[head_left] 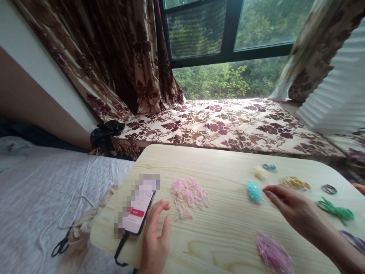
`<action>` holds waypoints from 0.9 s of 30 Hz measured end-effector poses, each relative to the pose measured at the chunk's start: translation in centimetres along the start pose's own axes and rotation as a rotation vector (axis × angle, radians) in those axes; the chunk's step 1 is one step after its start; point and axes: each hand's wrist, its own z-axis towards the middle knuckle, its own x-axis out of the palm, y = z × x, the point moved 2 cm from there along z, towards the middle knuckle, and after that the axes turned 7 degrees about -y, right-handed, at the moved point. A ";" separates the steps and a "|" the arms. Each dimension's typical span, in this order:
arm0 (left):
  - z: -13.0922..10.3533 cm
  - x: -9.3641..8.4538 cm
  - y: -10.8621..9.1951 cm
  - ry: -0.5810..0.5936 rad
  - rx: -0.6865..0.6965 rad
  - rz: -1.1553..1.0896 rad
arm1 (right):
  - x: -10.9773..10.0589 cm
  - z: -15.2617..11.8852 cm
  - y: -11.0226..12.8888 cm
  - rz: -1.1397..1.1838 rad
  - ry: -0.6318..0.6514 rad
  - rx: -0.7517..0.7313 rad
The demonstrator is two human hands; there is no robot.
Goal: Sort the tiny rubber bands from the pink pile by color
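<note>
Two bare hands of ours reached over the pale wooden table point(216, 228). Our left hand point(156, 236) was open, its thumb spread from the bent fingers and nothing visible in its grasp. It was just beside the phone point(139, 209) and near the pile of pink strands point(188, 196); whether it touched the phone, we could not tell.

Our right hand point(293, 209) was narrow, thumb and forefinger drawn close together just beside the turquoise bundle point(253, 192) — whether something small sat between the tips, we could not tell. Beyond the turquoise bundle we had a cream bundle point(259, 172) and some grey-blue loops point(269, 167). Yellow bands point(296, 182), a dark ring point(329, 188) and green bands point(336, 210) lay farther right, with purplish loops point(353, 240) at the edge of view. Nearer us lay a purple-pink bundle point(273, 253), well apart from the pink strands.

To the left, we saw a white cable point(64, 207) and the dark handles of scissors point(60, 247) on the bed point(25, 190). Past the table, a flowered cloth point(222, 127) covered the ledge below the window point(196, 34) — a black bag point(105, 135) rested at its left end, and patterned curtains point(148, 76) hung at both sides.
</note>
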 end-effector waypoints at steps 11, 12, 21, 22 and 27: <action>0.0 0.0 0.5 0.005 0.074 0.079 | 1.2 2.9 0.5 -0.075 0.132 -0.116; 0.0 -0.1 0.6 0.005 0.083 0.083 | 1.3 2.9 0.4 -0.074 0.137 -0.121; -0.1 -0.1 0.4 0.027 0.068 0.088 | 0.6 3.0 0.0 -0.067 0.090 -0.098; -0.1 -0.1 0.4 0.029 0.057 0.088 | 0.1 2.6 -0.1 -0.065 0.077 -0.089; -0.1 -0.2 0.0 0.040 0.017 0.087 | -2.0 -2.6 -1.3 -0.015 -0.010 -0.134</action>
